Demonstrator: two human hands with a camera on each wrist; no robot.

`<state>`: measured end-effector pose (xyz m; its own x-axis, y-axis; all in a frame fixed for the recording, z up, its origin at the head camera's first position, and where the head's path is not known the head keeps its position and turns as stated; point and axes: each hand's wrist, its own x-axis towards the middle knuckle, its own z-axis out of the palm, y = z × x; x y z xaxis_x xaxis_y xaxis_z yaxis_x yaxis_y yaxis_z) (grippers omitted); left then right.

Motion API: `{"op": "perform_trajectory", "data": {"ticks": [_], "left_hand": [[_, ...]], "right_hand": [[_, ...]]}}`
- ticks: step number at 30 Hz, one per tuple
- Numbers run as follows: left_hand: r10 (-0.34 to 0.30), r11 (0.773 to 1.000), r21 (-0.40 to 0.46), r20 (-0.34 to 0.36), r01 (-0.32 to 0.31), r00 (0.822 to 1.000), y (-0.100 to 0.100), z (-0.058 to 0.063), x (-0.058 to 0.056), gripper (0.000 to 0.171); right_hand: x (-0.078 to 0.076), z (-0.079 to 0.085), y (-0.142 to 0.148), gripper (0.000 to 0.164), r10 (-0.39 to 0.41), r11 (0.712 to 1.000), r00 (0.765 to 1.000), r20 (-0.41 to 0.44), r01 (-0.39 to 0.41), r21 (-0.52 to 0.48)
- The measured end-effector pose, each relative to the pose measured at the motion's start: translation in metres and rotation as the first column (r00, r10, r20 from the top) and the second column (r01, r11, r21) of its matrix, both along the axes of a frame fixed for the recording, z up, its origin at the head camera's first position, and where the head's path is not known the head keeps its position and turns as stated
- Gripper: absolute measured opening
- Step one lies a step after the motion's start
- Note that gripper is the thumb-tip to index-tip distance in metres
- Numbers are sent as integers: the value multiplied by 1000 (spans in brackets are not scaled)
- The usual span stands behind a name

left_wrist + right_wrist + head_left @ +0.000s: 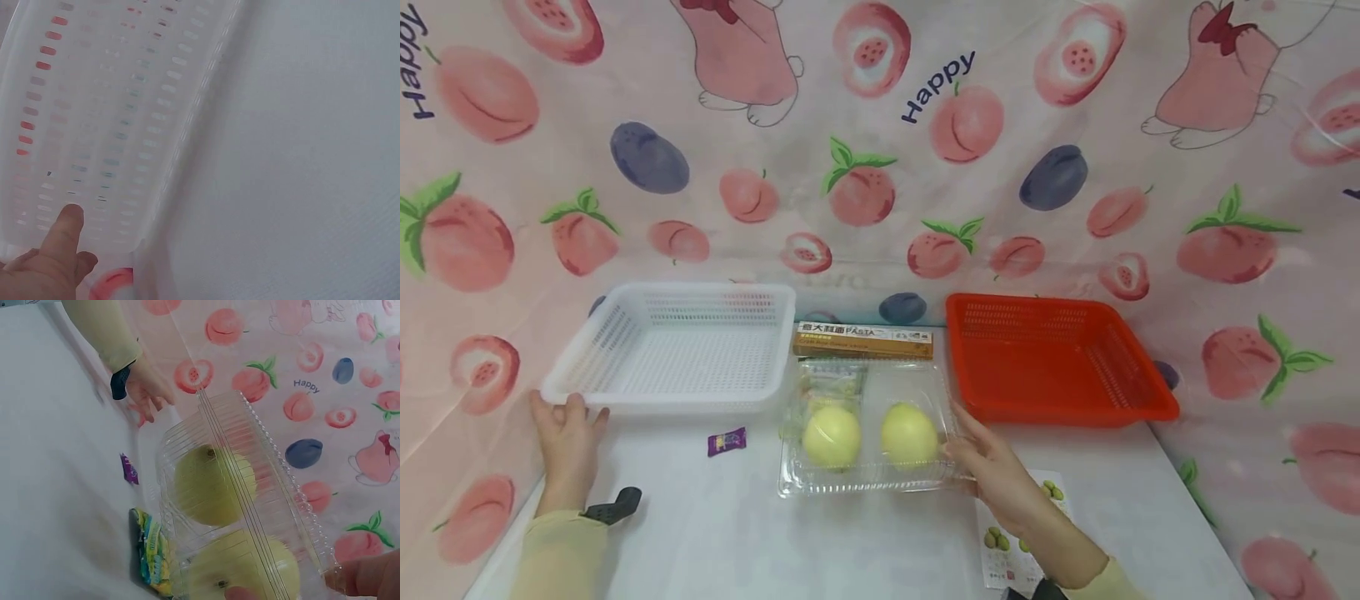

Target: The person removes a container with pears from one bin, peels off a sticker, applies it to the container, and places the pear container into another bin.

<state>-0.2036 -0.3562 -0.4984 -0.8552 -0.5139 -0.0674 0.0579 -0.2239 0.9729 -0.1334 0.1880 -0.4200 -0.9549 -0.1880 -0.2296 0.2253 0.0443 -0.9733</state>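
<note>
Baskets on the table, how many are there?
2. The white basket sits at the left, with the left hand touching its front corner. The red basket sits at the right, behind the right hand. None looks hidden.
</note>
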Motion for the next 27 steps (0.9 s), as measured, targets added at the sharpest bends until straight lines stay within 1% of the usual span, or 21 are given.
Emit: {"op": "perform_trajectory", "data": {"ticks": [4,7,10,12,14,18,24,27], "left_hand": [[8,1000,-4,27,-8,1000,-1,0,1,70],[12,1000,13,19,-12,1000,-2,-2,-1,70],[7,1000,-17,36,-6,999,-2,-4,-1,70],[-2,999,-41,44,4,999,-3,-5,-2,70],[-13,998,-62,45,16,999,-3,-6,-1,70],[-30,997,-70,24,32,999,-3,-6,0,71],[-43,997,-66,10,43,999,-4,-6,1,71],[-48,997,-64,1,48,999,-4,-6,2,72]], "right_hand": [[13,-14,6,70,-20,1000,999,43,19,15],[22,-25,8,70,-45,998,996,80,42,41],[28,-37,10,71,-55,998,992,118,50,42],[31,-46,11,72,-51,999,989,136,48,24],[33,-53,12,73,-40,999,989,145,41,-3],[33,-63,13,74,-22,998,988,152,30,-49],[32,-71,10,74,10,994,986,165,9,-111],[31,-73,9,74,16,993,986,165,4,-117]]}}
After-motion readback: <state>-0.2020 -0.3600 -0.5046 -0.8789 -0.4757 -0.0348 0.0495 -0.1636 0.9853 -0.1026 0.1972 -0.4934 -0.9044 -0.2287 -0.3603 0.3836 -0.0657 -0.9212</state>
